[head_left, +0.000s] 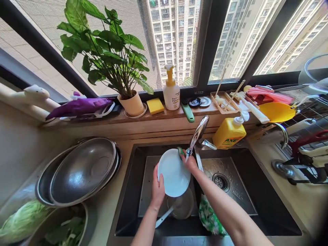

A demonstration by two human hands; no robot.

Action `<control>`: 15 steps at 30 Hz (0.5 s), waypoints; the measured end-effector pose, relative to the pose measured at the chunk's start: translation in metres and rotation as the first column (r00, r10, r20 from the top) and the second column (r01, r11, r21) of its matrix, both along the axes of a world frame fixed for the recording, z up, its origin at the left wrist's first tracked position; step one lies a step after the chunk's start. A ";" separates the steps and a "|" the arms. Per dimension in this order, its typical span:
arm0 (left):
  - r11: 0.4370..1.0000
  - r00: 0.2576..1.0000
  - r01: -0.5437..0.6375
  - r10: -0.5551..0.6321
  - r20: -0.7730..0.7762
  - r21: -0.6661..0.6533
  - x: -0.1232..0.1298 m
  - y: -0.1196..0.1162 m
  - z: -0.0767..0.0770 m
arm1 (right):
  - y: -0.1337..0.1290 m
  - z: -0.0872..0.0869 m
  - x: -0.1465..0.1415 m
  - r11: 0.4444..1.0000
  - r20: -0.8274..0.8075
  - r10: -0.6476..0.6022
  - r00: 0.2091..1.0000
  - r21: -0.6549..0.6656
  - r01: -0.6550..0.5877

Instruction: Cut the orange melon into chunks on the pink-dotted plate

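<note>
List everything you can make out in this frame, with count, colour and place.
Plate: one, white, above left basin
Scrubber: one, green, at plate's rim
Tap: one, chrome, running
Sink: one, dark, two basins
Bowl: one, greyish, left basin
Utensil: one, pale handle, left basin
Cloth: one, green-white, sink's near side
AXE bottle: one, yellow, behind sink
Pump bottle: one, white, sill
Sponge: one, yellow, sill
Plant: one, green, sill
Metal pans: several, grey, left counter
Cabbage: one, pale green, lower left
Right-side clutter: uncountable
Hands: two, left gripping plate, right holding scrubber
</note>
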State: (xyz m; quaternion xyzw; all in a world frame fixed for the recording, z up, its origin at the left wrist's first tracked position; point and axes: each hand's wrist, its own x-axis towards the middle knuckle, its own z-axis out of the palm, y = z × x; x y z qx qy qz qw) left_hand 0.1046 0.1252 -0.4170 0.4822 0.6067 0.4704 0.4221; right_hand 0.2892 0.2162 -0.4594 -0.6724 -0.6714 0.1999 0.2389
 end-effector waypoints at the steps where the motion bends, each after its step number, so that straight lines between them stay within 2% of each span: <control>1: 0.999 0.999 -0.017 0.018 0.041 -0.028 -0.004 0.000 0.000 | 0.005 0.002 0.007 0.999 -0.004 0.030 1.000 -0.014 -0.030; 3: 0.986 0.984 0.043 -0.014 0.177 -0.164 -0.014 0.002 -0.001 | 0.013 0.012 0.016 0.996 -0.003 0.087 0.996 -0.033 -0.087; 4: 0.955 0.960 0.141 -0.067 0.273 -0.262 -0.018 0.004 -0.001 | 0.017 0.020 0.018 0.992 -0.005 0.116 0.993 -0.039 -0.116; 6: 0.834 0.877 0.355 -0.142 0.460 -0.421 -0.023 0.012 -0.001 | 0.022 0.036 0.015 0.977 0.003 0.209 0.978 -0.035 -0.209; 7: 0.775 0.844 0.419 -0.141 0.518 -0.473 -0.024 0.016 -0.002 | 0.024 0.044 0.013 0.962 0.018 0.273 0.962 -0.020 -0.273; 8: 0.741 0.830 0.440 -0.121 0.544 -0.507 -0.023 0.020 -0.003 | 0.025 0.050 0.010 0.941 0.043 0.337 0.941 0.004 -0.337; 9: 0.739 0.835 0.420 -0.087 0.543 -0.527 -0.020 0.024 -0.005 | 0.025 0.054 0.007 0.918 0.077 0.392 0.917 0.031 -0.395; 11: 0.779 0.861 0.333 -0.021 0.509 -0.531 -0.014 0.027 -0.011 | 0.024 0.055 0.006 0.887 0.157 0.443 0.883 0.067 -0.457; 15: 0.845 0.872 0.179 0.101 0.478 -0.505 -0.008 0.023 -0.025 | 0.005 0.033 0.016 0.924 0.278 0.370 0.887 -0.008 -0.383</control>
